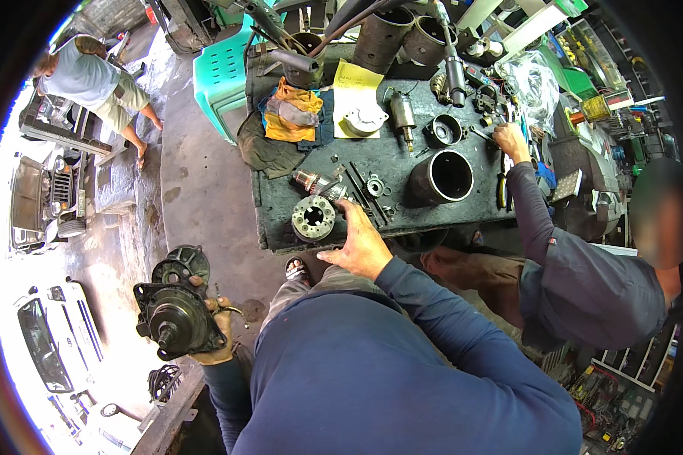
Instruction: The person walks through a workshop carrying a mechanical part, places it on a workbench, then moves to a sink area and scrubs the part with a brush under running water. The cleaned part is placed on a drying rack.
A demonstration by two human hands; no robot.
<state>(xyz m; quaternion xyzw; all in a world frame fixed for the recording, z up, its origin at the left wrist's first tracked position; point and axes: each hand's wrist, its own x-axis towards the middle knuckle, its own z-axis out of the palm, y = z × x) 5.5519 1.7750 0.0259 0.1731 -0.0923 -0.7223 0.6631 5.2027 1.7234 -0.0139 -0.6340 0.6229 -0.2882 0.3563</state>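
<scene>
Off the bench's left side, my left hand (221, 334) is closed on a dark metal motor housing (171, 318) with a square flange and a stubby shaft. A second round flanged part (180, 267) shows just behind it; whether the two are joined I cannot tell. My right hand (365, 246) is at the bench's near edge, thumb and fingers spread, beside a round metal piece (312, 218) with a ring of holes. Its fingertips are close to that piece; contact is unclear. A shiny gear-and-shaft part (318, 184) lies just beyond.
The black workbench (281, 241) carries a large open cylinder (441, 178), a small motor (403, 117), an orange cloth (292, 114) and a yellow paper (356, 80). A co-worker's hand (513, 140) works among parts at right. Another person (91, 80) is at far left.
</scene>
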